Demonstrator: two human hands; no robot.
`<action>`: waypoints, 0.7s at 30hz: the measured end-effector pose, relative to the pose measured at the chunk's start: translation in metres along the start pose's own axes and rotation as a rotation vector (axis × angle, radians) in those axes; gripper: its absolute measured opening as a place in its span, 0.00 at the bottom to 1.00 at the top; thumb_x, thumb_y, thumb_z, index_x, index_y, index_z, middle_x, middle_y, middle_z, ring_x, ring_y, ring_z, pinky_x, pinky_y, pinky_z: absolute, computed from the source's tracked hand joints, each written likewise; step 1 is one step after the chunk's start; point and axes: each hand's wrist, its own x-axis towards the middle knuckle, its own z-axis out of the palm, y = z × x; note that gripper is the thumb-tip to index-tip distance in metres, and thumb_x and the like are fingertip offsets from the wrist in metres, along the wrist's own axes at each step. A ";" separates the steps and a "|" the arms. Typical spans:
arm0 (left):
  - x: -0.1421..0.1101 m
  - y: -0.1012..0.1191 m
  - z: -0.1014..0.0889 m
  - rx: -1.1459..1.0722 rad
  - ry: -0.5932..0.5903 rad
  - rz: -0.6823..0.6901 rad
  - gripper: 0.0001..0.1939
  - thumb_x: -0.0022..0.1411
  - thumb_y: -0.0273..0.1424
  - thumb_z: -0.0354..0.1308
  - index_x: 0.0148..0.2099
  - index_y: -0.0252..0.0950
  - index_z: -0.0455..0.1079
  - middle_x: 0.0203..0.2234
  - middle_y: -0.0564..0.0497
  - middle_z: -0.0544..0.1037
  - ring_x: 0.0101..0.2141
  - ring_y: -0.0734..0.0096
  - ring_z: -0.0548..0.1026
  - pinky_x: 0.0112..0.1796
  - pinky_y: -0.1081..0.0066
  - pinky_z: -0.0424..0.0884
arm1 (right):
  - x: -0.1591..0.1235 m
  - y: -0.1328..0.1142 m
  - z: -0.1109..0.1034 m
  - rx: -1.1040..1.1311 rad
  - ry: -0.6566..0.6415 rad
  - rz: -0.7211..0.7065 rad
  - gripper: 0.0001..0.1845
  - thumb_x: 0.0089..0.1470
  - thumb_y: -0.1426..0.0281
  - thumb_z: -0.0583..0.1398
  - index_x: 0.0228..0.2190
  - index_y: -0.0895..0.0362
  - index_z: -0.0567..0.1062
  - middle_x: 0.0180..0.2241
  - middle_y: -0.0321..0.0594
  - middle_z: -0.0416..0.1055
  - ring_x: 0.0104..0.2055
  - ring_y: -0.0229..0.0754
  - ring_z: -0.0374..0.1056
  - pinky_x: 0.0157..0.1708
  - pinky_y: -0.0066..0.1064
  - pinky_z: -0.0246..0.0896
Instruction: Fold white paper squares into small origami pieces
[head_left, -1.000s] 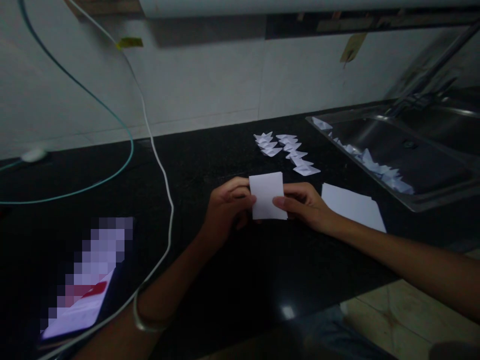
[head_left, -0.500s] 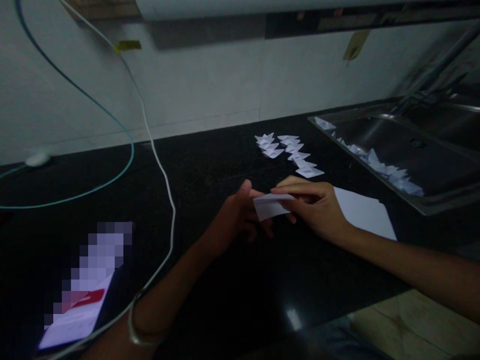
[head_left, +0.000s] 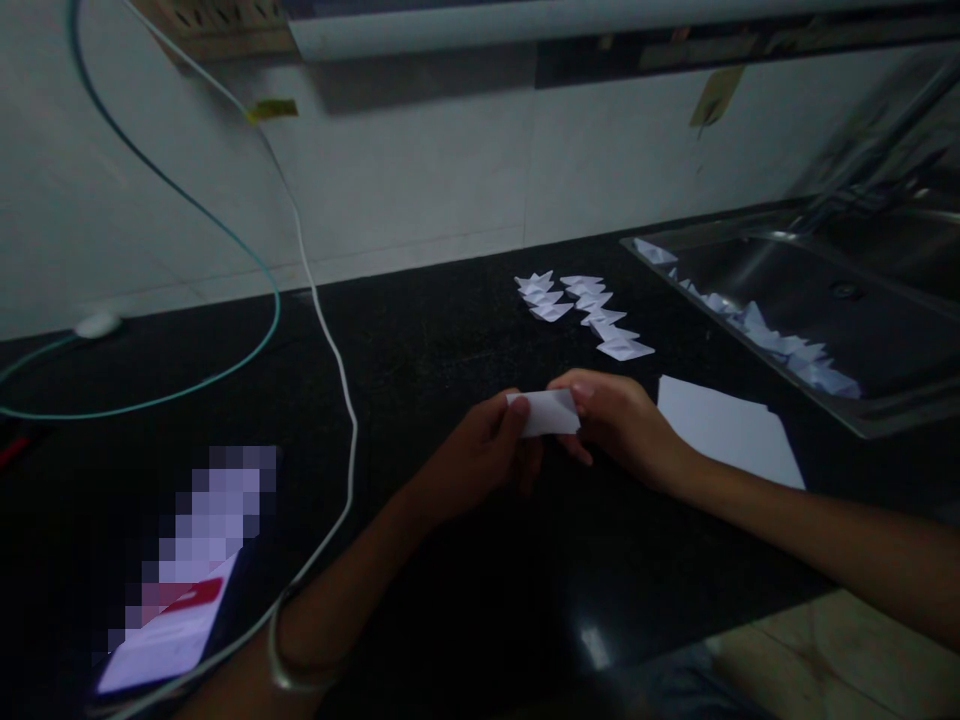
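A small folded piece of white paper [head_left: 550,413] is held above the dark counter between both hands. My left hand [head_left: 487,440] pinches its left end, thumb on top. My right hand [head_left: 619,415] grips the right end with thumb and fingers. Beyond the hands, folded paper boats [head_left: 626,348] stand in two short rows on the counter. To the right of my right hand lies a stack of white paper sheets [head_left: 724,425].
More folded paper pieces [head_left: 787,345] lie along the near side of the metal sink [head_left: 862,420]. At the left rests a phone [head_left: 169,640] with a lit screen. A white cable [head_left: 351,420] crosses the counter near my left forearm, and a teal cable [head_left: 247,355] loops behind.
The paper has turned to show a flat face, and my left thumb has come down onto its left end. My right hand has shifted its hold to the right end.
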 end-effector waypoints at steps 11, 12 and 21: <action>-0.003 -0.002 0.000 0.140 -0.044 0.098 0.23 0.76 0.47 0.36 0.39 0.35 0.61 0.20 0.56 0.69 0.19 0.78 0.67 0.23 0.77 0.64 | -0.002 -0.007 0.003 -0.122 -0.051 0.059 0.20 0.50 0.55 0.69 0.26 0.58 0.73 0.20 0.33 0.72 0.17 0.30 0.63 0.14 0.20 0.55; -0.004 -0.002 0.000 0.150 -0.047 0.102 0.23 0.76 0.47 0.36 0.38 0.36 0.61 0.20 0.56 0.69 0.19 0.78 0.67 0.22 0.77 0.64 | -0.002 -0.006 0.003 -0.119 -0.055 0.057 0.20 0.51 0.55 0.69 0.26 0.58 0.73 0.20 0.33 0.72 0.16 0.30 0.63 0.14 0.20 0.55; -0.007 0.002 0.000 0.331 -0.067 0.107 0.20 0.75 0.44 0.41 0.42 0.35 0.65 0.24 0.53 0.71 0.22 0.77 0.69 0.23 0.76 0.63 | -0.006 -0.005 0.002 -0.260 -0.108 0.026 0.21 0.58 0.54 0.64 0.26 0.59 0.75 0.18 0.34 0.71 0.16 0.30 0.63 0.14 0.20 0.54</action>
